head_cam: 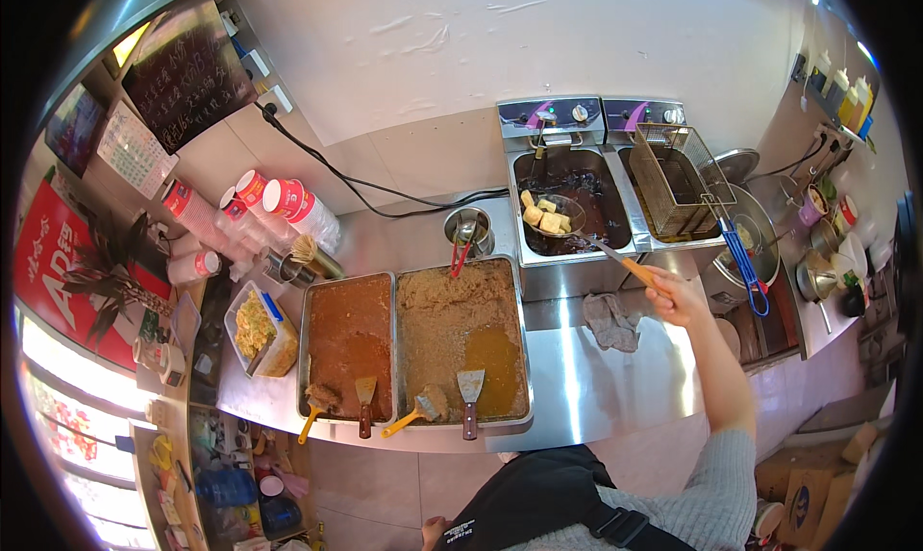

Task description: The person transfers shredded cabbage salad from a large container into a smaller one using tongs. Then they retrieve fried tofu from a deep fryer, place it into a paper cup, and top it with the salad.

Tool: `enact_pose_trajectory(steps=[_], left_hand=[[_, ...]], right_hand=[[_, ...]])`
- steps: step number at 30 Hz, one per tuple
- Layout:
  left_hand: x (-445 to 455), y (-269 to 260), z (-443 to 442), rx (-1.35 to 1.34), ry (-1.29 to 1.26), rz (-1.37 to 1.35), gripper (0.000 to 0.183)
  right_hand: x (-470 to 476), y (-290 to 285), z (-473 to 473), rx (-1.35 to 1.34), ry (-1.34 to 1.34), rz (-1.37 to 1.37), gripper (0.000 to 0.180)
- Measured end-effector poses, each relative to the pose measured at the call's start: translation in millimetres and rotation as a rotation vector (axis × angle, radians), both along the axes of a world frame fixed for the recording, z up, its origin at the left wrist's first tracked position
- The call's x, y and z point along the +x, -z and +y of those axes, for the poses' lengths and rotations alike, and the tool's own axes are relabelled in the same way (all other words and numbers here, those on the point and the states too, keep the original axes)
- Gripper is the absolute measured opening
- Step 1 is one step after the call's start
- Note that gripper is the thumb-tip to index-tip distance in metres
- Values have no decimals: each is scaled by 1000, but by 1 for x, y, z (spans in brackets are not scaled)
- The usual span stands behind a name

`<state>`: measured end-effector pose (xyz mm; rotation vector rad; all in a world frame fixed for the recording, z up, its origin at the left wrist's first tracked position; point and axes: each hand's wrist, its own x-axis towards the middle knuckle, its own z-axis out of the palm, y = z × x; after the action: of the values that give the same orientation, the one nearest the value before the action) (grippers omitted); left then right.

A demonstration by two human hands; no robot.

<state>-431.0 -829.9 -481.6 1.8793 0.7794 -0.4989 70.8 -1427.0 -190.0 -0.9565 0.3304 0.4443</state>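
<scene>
My right hand grips the wooden handle of a wire skimmer. Its round mesh bowl carries several pale yellow fried tofu-like cubes over the dark oil of the left deep fryer. Whether the bowl touches the oil I cannot tell. A wire fry basket with a blue handle rests over the right fryer. Low in the picture, beside the black apron or bag, only part of my left hand shows; its fingers are mostly hidden.
A grey cloth lies on the steel counter. Left stand a tray of red sauce and a tray of brown sauce, with scrapers and brushes. A steel pot holds red-handled tongs; paper cups stack behind.
</scene>
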Motion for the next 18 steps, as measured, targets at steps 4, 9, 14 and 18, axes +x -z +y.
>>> enact_pose_trajectory(steps=[4,9,14,18], left_hand=[[4,15,2,-288,-305,89,16],[-19,7,-10,902,638,-625,25],[-6,3,7,-172,-339,-1,11],[19,-3,34,45,-723,27,17]], right_hand=[[-31,24,38,57,149,-67,40],[-45,32,69,64,240,-116,40],[-39,31,85,-1,247,-109,42],[-42,45,69,30,290,-110,42]])
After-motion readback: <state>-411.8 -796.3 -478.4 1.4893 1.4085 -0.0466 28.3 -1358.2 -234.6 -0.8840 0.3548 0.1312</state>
